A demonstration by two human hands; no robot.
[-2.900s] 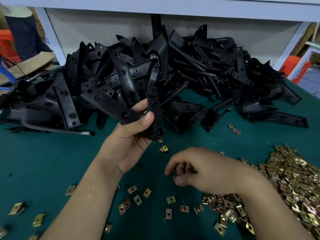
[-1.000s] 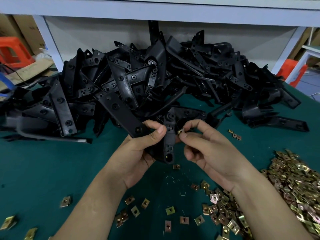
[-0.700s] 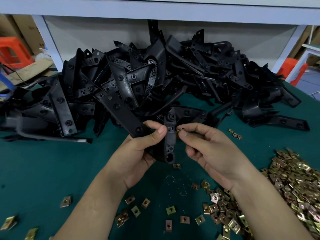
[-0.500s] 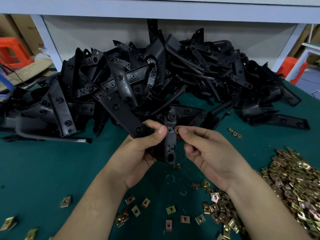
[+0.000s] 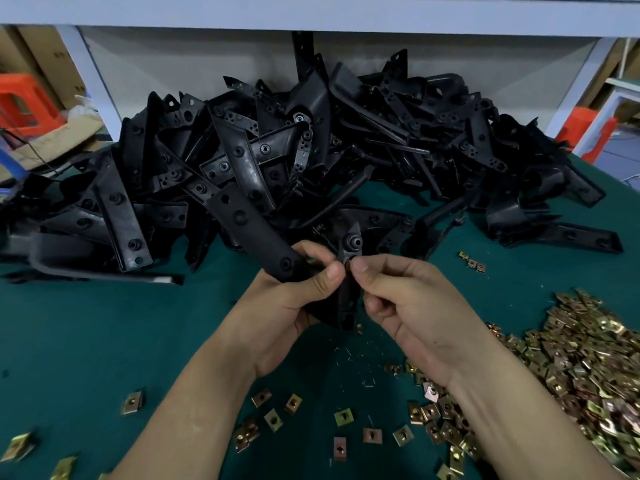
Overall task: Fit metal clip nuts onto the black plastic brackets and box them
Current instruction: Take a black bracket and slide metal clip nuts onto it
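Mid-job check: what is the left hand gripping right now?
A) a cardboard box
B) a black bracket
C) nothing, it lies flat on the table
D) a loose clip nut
B: the left hand has its fingers and thumb curled round a black bracket raised above the green table, while the right hand pinches a small clip nut at the bracket's edge.

Dim, even light falls from above; shadows are soft. The brackets (image 5: 311, 150) lose detail in the dark, and the nuts (image 5: 588, 358) glint. Wide-angle distortion bends the edges; the left edge blurs.
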